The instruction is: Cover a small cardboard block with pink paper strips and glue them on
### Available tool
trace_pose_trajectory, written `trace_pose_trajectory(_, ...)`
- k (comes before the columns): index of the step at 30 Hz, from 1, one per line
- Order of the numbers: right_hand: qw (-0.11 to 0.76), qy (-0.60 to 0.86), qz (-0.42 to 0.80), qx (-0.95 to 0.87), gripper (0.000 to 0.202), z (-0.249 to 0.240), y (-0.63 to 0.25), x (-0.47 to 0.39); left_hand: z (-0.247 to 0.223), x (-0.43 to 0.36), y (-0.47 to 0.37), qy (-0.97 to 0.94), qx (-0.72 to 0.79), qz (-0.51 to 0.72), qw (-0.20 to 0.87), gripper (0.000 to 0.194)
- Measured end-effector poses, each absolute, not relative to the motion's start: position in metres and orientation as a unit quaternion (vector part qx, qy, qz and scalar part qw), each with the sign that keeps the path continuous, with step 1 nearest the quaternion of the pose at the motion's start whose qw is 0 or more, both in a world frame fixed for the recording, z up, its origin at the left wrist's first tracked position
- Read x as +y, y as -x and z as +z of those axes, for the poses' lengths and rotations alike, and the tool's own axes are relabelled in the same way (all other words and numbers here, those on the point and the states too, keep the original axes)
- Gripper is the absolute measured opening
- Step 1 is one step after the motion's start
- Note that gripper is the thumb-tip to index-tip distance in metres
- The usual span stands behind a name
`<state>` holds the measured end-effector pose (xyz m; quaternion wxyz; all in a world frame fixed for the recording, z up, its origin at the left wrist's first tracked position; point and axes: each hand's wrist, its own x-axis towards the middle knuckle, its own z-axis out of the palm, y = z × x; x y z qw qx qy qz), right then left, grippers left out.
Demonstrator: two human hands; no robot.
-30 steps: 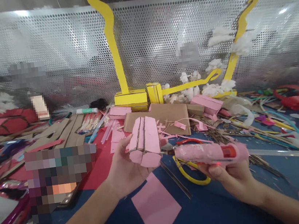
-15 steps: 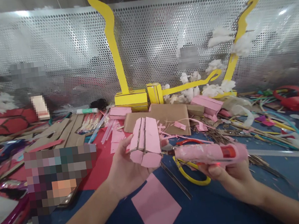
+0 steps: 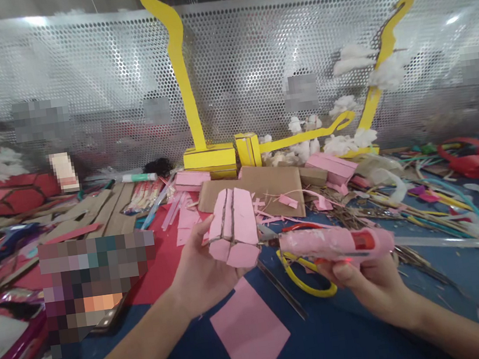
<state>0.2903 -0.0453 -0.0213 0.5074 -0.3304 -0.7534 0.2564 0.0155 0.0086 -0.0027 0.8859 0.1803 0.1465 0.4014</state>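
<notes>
My left hand (image 3: 199,276) grips a small pink paper-covered box (image 3: 232,227) with brown seams, tilted so that its top and one end face me. In my right hand (image 3: 370,280) is a pink hot glue gun (image 3: 334,243), its nozzle pointing left at the box's right edge. Whether the tip touches the box I cannot tell. A clear glue stick (image 3: 446,242) runs out of the gun's back. Under the hands lie a pink paper sheet (image 3: 251,334), scissors with a yellow handle (image 3: 308,282) and a thin dark metal strip (image 3: 283,288).
Yellow box models with long hooked necks (image 3: 185,86) stand against a perforated metal panel (image 3: 252,72). Cardboard pieces (image 3: 273,184), pink scraps and coloured strips clutter the table's far side. Red paper (image 3: 155,273) lies left, a purple basket (image 3: 12,345) at the far left.
The glue gun has shifted very slightly left, along the box's right edge. My left hand and the box have hardly moved.
</notes>
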Motion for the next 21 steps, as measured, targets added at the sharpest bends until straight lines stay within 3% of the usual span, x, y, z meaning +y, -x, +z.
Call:
trace_pose_trajectory(8,0.519,0.337,0.242,-0.747,0.027,-0.017,-0.288,-0.043,-0.002,0.010,-0.015,-0.184,0.153,0.406,0.882,0.047)
trace_pose_trajectory(15,0.508,0.351,0.232,-0.752,0.039,-0.007,-0.285,-0.045,-0.003,0.010,-0.017,-0.188,0.161,0.408,0.879,0.049)
trace_pose_trajectory(21,0.506,0.354,0.249,-0.746,0.037,-0.009,-0.286,-0.045,-0.006,0.011,-0.016,-0.200,0.154,0.410,0.876,0.052)
